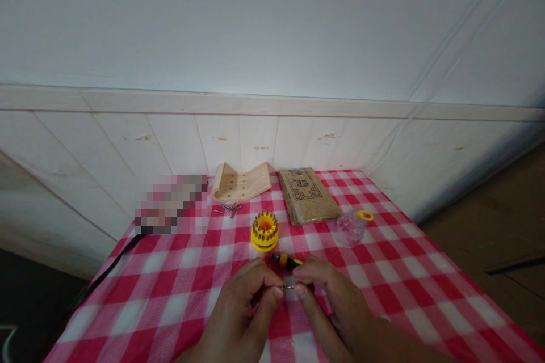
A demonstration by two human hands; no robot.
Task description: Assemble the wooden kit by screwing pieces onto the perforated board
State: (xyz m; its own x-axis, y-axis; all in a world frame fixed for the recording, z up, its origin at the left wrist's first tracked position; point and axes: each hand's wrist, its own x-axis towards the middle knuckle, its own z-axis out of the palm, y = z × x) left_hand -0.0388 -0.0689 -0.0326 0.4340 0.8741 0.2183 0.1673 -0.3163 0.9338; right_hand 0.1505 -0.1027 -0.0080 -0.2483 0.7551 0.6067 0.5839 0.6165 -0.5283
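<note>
My left hand [244, 306] and my right hand [327, 300] meet over the red-and-white checked tablecloth [179, 295], fingers pinched together on a small silvery part [288, 282] between the fingertips. A black-and-yellow screwdriver [286, 261] lies just beyond my fingers, touching or nearly touching the right hand. Behind it stands a round yellow bit holder [264, 231] full of bits.
Several loose screws [229, 209] lie before a curved wooden piece with holes [240, 182]. A brown patterned slab [307, 194] sits at the back, a clear plastic lid with a yellow ring [352, 226] to its right. A black cable [111, 266] runs off the left edge.
</note>
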